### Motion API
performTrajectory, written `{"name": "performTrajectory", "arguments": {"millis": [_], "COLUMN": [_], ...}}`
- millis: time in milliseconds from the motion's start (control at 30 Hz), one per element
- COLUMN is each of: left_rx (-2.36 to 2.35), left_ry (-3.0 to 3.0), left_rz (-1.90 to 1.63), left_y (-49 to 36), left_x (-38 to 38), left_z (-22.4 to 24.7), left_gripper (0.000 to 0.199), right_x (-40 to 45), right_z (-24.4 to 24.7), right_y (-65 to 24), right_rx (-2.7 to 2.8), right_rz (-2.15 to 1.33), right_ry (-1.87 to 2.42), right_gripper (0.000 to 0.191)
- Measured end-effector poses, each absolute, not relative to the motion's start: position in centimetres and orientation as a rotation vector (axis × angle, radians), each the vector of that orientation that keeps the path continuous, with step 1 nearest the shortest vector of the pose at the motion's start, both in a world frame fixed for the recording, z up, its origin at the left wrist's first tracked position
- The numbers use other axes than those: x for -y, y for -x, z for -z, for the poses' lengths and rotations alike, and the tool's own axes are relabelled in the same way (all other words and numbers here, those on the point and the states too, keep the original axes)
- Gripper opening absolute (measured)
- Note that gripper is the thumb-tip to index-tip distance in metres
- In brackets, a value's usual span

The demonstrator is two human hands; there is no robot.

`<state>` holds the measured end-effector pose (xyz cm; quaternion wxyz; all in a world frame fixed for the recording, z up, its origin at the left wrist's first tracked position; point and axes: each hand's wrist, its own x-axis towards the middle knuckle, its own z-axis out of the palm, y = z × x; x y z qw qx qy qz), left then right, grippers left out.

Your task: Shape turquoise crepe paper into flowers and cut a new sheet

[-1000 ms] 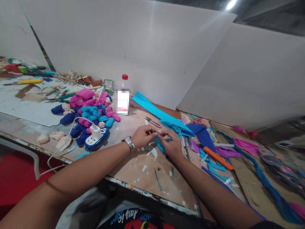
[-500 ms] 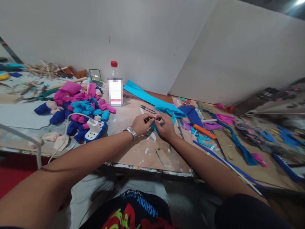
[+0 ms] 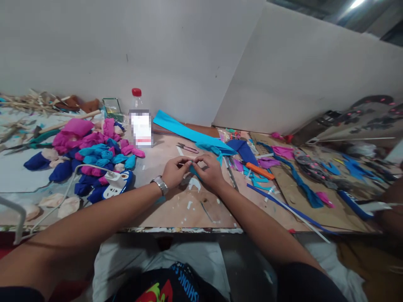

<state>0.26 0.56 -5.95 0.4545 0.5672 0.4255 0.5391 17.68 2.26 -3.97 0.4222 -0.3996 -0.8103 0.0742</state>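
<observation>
My left hand, with a metal-banded watch at the wrist, pinches thumb to fingers above the middle of the table. Fingertip to fingertip with it, my right hand is closed as well. Between them shows a small piece of blue cloth, mostly covered by the fingers. Just beyond the hands lie pink-handled thread snips and a bunched turquoise cloth. A long bright blue strip stretches behind these.
Bundled cloth pieces in pink, blue and turquoise are heaped left, beside a power strip with a white cord. A red-capped bottle stands near the wall. An orange utility knife and blue scraps lie right. A person's arm shows at the far right.
The view has turned to the right, so the table things sit further left. Both hands stay together at the small blue cloth. A person's arm has come into view at the right edge.
</observation>
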Motion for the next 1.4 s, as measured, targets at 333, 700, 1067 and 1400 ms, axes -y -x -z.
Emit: {"name": "performTrajectory", "arguments": {"millis": [333,700,1067,1400], "left_rx": [-1.088,-1.051,-1.009,-1.011], "left_ry": [-1.439,-1.434,-1.463,-1.491], "left_rz": [-1.228,-1.251,-1.257,-1.253], "left_y": [1.0,1.0,1.0,1.0], "left_x": [1.0,2.0,1.9,1.9], "left_z": [5.7,5.1,5.4,5.6], "left_gripper": [0.038,0.030,0.025,0.026], "right_x": [-1.1,-0.5,-0.2,-0.2], "right_z": [4.7,4.0,3.9,3.6], "right_y": [-17.7,-18.1,-18.2,-18.3], "right_rx": [1.996,2.015,2.018,2.040], "right_rz": [-0.276,-0.252,-0.283,-0.257], "right_ry": [0.879,0.897,0.885,0.869], "right_gripper": [0.003,0.005,0.003,0.005]}}
